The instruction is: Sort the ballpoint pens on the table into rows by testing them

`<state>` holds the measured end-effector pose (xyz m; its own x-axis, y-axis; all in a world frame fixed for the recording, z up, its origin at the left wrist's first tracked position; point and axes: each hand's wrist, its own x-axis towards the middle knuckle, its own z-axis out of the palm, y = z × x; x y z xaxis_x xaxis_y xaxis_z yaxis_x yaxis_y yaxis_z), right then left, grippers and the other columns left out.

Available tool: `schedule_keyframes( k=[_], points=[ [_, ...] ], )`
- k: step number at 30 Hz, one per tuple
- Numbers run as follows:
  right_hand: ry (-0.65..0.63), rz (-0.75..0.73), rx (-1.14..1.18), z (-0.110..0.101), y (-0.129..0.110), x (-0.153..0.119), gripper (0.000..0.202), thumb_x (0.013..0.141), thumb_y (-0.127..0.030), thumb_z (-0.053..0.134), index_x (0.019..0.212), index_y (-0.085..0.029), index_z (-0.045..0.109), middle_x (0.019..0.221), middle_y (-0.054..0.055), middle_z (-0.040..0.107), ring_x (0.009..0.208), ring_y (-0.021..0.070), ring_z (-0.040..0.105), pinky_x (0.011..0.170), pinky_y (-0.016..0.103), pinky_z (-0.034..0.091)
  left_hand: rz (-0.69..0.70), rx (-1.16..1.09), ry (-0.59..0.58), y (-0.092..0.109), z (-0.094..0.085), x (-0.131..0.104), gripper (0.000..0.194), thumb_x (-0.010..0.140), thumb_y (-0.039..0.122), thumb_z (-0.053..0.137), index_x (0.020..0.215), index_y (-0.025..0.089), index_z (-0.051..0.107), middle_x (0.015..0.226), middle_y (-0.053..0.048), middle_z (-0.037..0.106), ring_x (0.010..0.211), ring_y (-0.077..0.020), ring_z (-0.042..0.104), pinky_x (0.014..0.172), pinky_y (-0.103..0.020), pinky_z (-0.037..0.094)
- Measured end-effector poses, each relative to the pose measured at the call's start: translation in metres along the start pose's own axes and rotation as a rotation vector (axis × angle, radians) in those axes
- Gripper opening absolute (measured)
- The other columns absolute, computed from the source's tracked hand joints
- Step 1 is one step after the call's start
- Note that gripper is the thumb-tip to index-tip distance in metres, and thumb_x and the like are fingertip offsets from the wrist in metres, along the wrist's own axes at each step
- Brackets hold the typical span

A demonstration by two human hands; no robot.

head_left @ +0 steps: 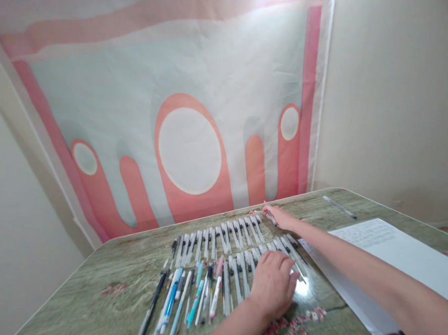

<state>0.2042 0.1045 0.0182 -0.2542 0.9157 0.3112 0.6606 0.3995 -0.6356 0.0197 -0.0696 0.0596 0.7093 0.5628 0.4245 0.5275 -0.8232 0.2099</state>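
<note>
Clear-barrelled pens with dark grips lie side by side in a back row [233, 235] and a front row [244, 275] on the table. My right hand [278, 218] is closed on a pen [270, 215] just past the right end of the back row. My left hand [272, 282] rests over the right part of the front row, its fingers spread and bent, covering some pens. Left of it lies a mixed group: a blue and white pen [170, 302], a teal pen [195, 304], a pink and white pen [215, 297] and a black pen [153, 304].
White paper sheets [415, 262] with faint writing lie on the right, partly under my right forearm. A lone pen [339, 207] lies near the back right edge of the wood-patterned table [83, 292]. Behind hangs a pink and grey printed cloth [229, 76].
</note>
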Motion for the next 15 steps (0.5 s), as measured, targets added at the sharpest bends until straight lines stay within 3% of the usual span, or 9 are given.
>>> schedule_keyframes(
  k=[9,15],
  points=[
    [-0.023,-0.115,-0.071,-0.009,0.004,-0.028,0.029,0.063,-0.01,0.051,0.091,-0.02,0.056,0.085,0.001,0.06,0.076,0.0148,0.051,0.069,0.025,0.037,0.007,0.022,-0.01,0.001,-0.001,0.0,0.026,0.085,0.03,0.034,0.101,0.018,0.051,0.099,-0.006,0.053,0.097,-0.0179,0.045,0.089,-0.036,0.033],
    [0.026,-0.072,-0.08,-0.004,0.003,-0.004,0.024,0.067,-0.012,0.05,0.09,-0.019,0.052,0.08,0.001,0.059,0.074,0.0138,0.05,0.068,0.024,0.035,0.014,0.029,0.007,0.0,0.0,0.0,0.026,0.085,0.029,0.034,0.101,0.018,0.051,0.098,-0.006,0.053,0.097,-0.0172,0.045,0.088,-0.036,0.034]
  ],
)
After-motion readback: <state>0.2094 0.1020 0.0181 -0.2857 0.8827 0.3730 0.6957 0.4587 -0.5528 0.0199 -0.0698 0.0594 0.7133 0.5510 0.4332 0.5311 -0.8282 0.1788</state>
